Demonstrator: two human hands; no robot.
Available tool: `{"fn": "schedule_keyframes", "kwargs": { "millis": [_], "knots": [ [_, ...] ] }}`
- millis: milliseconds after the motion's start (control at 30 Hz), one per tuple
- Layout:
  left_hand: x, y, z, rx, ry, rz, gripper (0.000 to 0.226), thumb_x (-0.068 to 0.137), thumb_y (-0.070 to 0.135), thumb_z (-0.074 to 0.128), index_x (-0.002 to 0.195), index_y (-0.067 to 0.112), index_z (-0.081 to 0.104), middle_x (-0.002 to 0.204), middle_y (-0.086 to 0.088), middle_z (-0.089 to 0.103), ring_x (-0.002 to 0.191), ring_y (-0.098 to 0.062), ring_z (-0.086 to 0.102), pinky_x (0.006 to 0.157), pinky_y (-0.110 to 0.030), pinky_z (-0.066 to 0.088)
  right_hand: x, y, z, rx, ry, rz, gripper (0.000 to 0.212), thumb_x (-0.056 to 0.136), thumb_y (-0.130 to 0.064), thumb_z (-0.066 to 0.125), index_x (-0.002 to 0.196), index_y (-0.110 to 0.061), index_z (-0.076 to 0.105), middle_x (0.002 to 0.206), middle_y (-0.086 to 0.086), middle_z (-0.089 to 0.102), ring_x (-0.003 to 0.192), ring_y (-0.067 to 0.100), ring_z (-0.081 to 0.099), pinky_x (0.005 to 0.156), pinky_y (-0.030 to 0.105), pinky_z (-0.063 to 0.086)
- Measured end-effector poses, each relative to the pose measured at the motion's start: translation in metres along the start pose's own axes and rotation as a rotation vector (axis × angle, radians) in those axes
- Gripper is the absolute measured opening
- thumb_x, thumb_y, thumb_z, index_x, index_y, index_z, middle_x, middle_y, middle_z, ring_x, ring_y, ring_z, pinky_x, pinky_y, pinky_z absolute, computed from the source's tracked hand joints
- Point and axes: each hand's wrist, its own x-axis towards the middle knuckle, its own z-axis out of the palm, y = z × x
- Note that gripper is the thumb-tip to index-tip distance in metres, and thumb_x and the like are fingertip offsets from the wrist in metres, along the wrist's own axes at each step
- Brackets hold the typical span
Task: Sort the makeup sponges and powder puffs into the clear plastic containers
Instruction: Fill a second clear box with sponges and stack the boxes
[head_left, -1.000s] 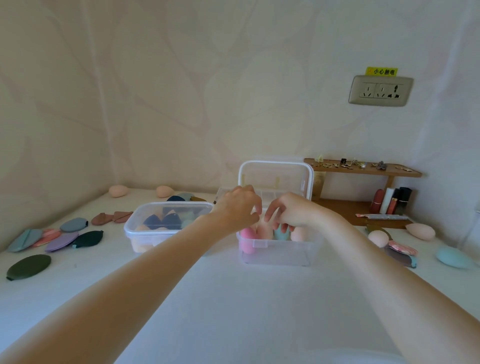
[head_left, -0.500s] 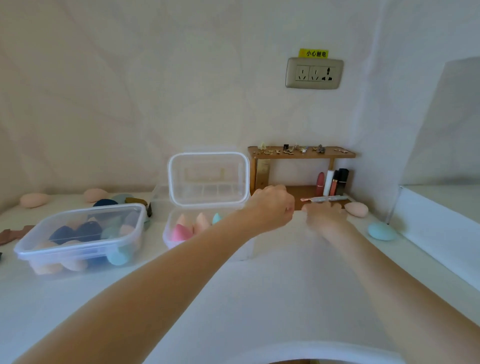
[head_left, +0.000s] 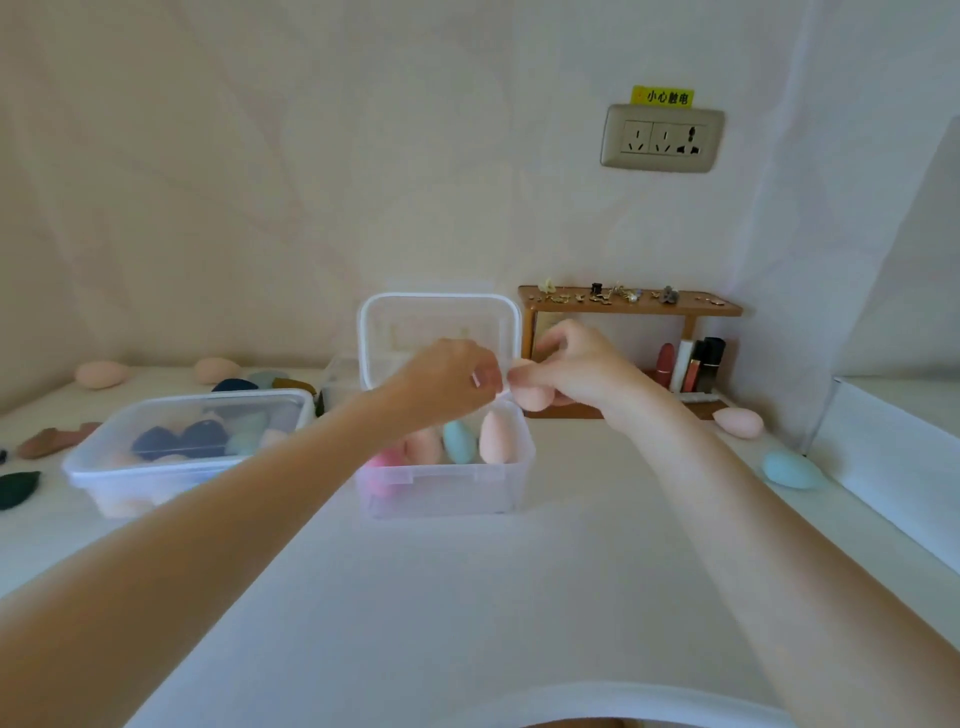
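Note:
An open clear container (head_left: 447, 472) stands at the middle of the white table, its lid (head_left: 439, 312) raised behind it. Inside it stand pink (head_left: 387, 460), blue (head_left: 460, 441) and peach (head_left: 496, 434) sponges. Above its right rear corner my right hand (head_left: 576, 371) grips a peach sponge (head_left: 535, 399). My left hand (head_left: 447, 384) has curled fingers whose tips meet that sponge's left end and seem to pinch it. A second clear container (head_left: 156, 470), lidded, holds dark blue, teal and peach pieces at the left.
Loose sponges lie at the right, peach (head_left: 737, 421) and blue (head_left: 792, 469), and two peach ones (head_left: 101, 374) by the back wall. Brown (head_left: 47, 440) and dark green (head_left: 18, 488) puffs lie far left. A wooden shelf (head_left: 628, 306) with lipsticks and a white box (head_left: 893, 457) stand right.
My right hand went out to the right of the table and came back over the open container, now holding a peach sponge. My left hand moved along with it. The camera swung right, then back.

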Motion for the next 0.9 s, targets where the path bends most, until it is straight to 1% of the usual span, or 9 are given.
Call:
{"fn": "schedule_keyframes", "kwargs": {
  "millis": [100,200,267,400,533,600,733,800,900],
  "knots": [
    [-0.025,-0.031,-0.018,0.078,-0.141,-0.049,0.017,0.086,0.017,0.058,0.098,0.012,0.07,0.088,0.006,0.061,0.081,-0.008,0.055,0.075,-0.017,0.047,-0.002,-0.006,0.033,-0.008,-0.325,0.019,0.035,0.08,-0.013,0.072,0.112,-0.008,0.06,0.101,0.009,0.065,0.091,0.021,0.064,0.086,0.033,0.052],
    [-0.039,-0.053,-0.028,0.097,-0.303,-0.09,0.016,0.083,0.027,0.066,0.096,0.017,0.07,0.085,0.01,0.062,0.084,-0.008,0.059,0.076,-0.016,0.047,-0.004,-0.01,0.06,-0.205,-0.44,0.005,0.025,0.083,-0.008,0.066,0.108,-0.007,0.063,0.093,0.006,0.064,0.08,0.016,0.061,0.075,0.025,0.05],
    [-0.044,-0.062,-0.03,0.101,-0.35,-0.104,0.015,0.081,0.028,0.068,0.094,0.02,0.069,0.085,0.011,0.064,0.087,-0.009,0.061,0.08,-0.02,0.049,-0.005,-0.013,0.07,-0.178,-0.431,0.014,0.024,0.082,-0.003,0.067,0.105,-0.009,0.06,0.087,0.002,0.058,0.078,0.015,0.058,0.072,0.023,0.05],
    [-0.049,-0.07,-0.028,0.136,-0.347,-0.081,0.021,0.081,0.026,0.066,0.098,0.014,0.069,0.098,0.003,0.068,0.084,-0.007,0.055,0.066,-0.008,0.038,-0.006,-0.018,0.084,-0.373,-0.326,-0.047,0.032,0.078,-0.011,0.072,0.108,-0.012,0.064,0.095,0.001,0.057,0.087,0.019,0.054,0.061,0.021,0.042],
    [-0.047,-0.072,-0.024,0.172,-0.35,-0.073,0.018,0.081,0.022,0.062,0.097,0.016,0.068,0.099,0.004,0.068,0.086,-0.009,0.056,0.075,-0.02,0.043,-0.006,-0.017,0.099,-0.506,-0.241,-0.088,0.031,0.08,-0.013,0.064,0.111,-0.011,0.058,0.108,0.003,0.062,0.094,0.02,0.057,0.053,0.018,0.034],
    [-0.046,-0.073,-0.022,0.178,-0.345,-0.073,0.017,0.081,0.02,0.061,0.095,0.018,0.068,0.093,0.006,0.064,0.089,-0.012,0.058,0.075,-0.021,0.043,-0.007,-0.017,0.104,-0.526,-0.189,-0.098,0.029,0.082,-0.016,0.061,0.111,-0.009,0.057,0.113,0.005,0.064,0.1,0.021,0.059,0.056,0.02,0.036],
    [-0.048,-0.074,-0.019,0.173,-0.314,-0.074,0.018,0.08,0.02,0.06,0.096,0.02,0.069,0.095,0.006,0.065,0.084,-0.009,0.055,0.075,-0.019,0.042,-0.009,-0.015,0.113,-0.542,-0.144,-0.067,0.023,0.082,-0.018,0.059,0.102,-0.008,0.065,0.108,0.005,0.068,0.09,0.019,0.059,0.065,0.023,0.039],
    [-0.049,-0.073,-0.019,0.177,-0.299,-0.073,0.018,0.081,0.021,0.06,0.097,0.019,0.069,0.092,0.007,0.06,0.087,-0.009,0.054,0.076,-0.02,0.042,-0.008,-0.016,0.113,-0.564,-0.158,-0.058,0.019,0.08,-0.016,0.06,0.096,-0.008,0.067,0.105,0.006,0.071,0.091,0.02,0.062,0.062,0.023,0.037],
    [-0.05,-0.068,-0.027,0.147,-0.236,-0.063,0.02,0.084,0.021,0.061,0.103,0.017,0.067,0.099,0.004,0.057,0.097,-0.012,0.054,0.08,-0.019,0.04,-0.01,-0.022,0.104,-0.552,-0.212,-0.043,0.025,0.08,-0.011,0.063,0.104,-0.004,0.066,0.101,0.007,0.067,0.091,0.022,0.061,0.06,0.021,0.038]
  ]
}}
